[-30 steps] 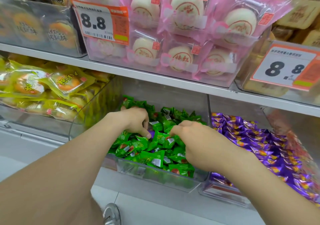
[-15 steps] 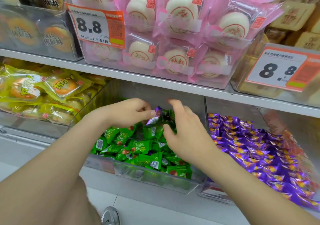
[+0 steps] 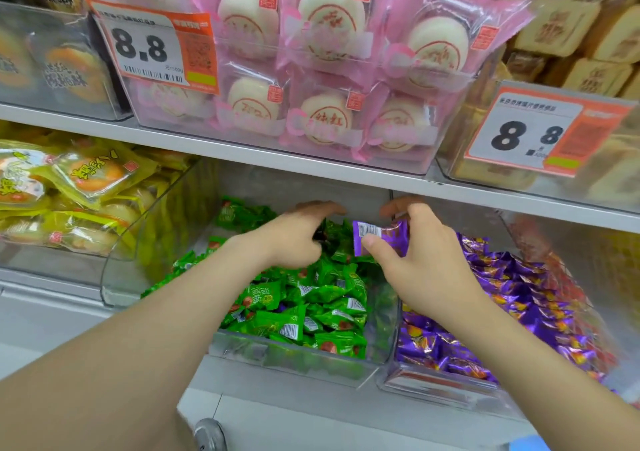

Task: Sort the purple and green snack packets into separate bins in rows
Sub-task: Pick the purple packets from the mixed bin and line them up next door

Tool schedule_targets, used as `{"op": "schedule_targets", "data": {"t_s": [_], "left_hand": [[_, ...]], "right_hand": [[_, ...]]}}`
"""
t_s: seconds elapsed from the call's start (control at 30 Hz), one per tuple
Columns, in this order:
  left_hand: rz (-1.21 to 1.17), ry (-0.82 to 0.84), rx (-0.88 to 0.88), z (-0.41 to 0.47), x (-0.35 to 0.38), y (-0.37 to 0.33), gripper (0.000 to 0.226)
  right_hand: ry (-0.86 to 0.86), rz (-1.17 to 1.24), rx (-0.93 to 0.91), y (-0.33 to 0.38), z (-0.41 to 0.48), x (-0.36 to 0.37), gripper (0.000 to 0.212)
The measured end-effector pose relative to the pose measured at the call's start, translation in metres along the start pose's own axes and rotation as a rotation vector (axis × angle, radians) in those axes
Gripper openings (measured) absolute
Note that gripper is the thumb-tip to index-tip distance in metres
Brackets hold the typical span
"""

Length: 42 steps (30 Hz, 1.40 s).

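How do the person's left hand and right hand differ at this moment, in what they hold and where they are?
The right hand pinches a purple packet; the left hand seems to hold nothing and is loosely open. The right hand is above the divider between the two bins; the left hand is over the green packets. Both reach deep under the shelf.

The green packets and the purple packet are of glossy, crinkled plastic film (the purple one shines almost like foil). The bin is clear, smooth plastic. The bun wrappers are thin, shiny pink film; the price tag looks like matt paper.
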<state>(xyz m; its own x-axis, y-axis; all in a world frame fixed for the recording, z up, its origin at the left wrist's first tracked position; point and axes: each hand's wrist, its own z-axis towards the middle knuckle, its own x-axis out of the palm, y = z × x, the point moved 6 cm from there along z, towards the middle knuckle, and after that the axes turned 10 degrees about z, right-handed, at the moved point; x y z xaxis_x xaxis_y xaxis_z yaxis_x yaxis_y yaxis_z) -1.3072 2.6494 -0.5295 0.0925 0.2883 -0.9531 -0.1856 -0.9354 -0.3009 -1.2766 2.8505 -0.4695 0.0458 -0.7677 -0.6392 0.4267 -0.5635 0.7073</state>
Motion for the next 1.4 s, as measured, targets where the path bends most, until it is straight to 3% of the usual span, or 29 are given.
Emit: {"op": "schedule_targets", "data": {"t_s": [0.1,0.27,0.43,0.53,0.67,0.73,0.87,0.97,1.07,1.2,1.4], "left_hand": [[-0.087,0.107,-0.033,0.017,0.019,-0.011,0.07],[0.266,0.312,-0.181,0.016,0.028,0.025,0.083],[0.473,0.374,-0.409,-0.019,0.006,0.068,0.06],[0.53,0.298,-0.349,-0.016,0.005,0.066,0.049],[0.232,0.129,-0.128,0.005,0.008,0.033,0.069],[0.126,0.208,-0.107,0.014,0.021,0.03,0.082],[0.181,0.435,-0.096,0.021,0.043,0.038,0.116],[0.171,0.349,-0.073,0.02,0.042,0.035,0.117],[0.267,0.23,-0.075,0.016,0.044,0.036,0.1],[0.346,0.209,-0.118,0.006,0.035,0.041,0.081],[0.157,-0.006,-0.194,-0.014,-0.012,0.045,0.069]], "right_hand": [[0.018,0.055,-0.016,-0.006,-0.004,0.001,0.027],[0.032,0.104,-0.01,-0.01,-0.005,-0.006,0.021],[0.038,0.144,-0.011,-0.016,-0.005,-0.008,0.027],[0.033,0.139,-0.025,-0.013,-0.004,-0.008,0.024],[0.033,0.129,-0.033,-0.005,-0.002,-0.007,0.023],[0.048,0.161,-0.03,-0.005,-0.003,-0.005,0.022],[0.094,0.191,-0.04,-0.007,-0.005,-0.005,0.021],[0.125,0.202,-0.044,-0.012,-0.005,-0.006,0.022],[0.17,0.234,-0.052,-0.013,-0.006,-0.006,0.023],[0.203,0.245,-0.061,-0.012,-0.007,-0.009,0.021],[0.198,0.217,-0.077,-0.011,-0.008,-0.01,0.021]]}}
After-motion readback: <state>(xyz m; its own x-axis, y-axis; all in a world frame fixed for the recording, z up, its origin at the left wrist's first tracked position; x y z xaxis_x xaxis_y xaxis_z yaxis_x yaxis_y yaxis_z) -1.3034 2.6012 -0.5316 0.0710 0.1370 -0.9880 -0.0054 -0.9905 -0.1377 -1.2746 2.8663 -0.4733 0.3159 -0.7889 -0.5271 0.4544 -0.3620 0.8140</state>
